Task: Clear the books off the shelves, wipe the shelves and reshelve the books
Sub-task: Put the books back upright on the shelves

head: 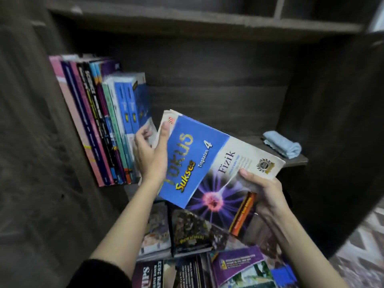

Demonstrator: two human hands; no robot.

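A blue and white physics book (pixel 209 161) is held tilted in front of the dark shelf (pixel 245 140). My left hand (pixel 152 150) grips its far left edge, thumb on the cover and fingers behind, close to the rightmost standing book. My right hand (pixel 262 194) grips its near right corner, thumb on top. A row of upright books (pixel 104 125) stands at the shelf's left end, leaning left. A folded light blue cloth (pixel 282 143) lies on the shelf at the right.
Several loose books (pixel 191 233) lie in a pile on the floor below the shelf. A purple booklet (pixel 241 265) lies among them. The cabinet's dark side panels (pixel 332 121) close in left and right. A patterned rug (pixel 365 246) shows at lower right.
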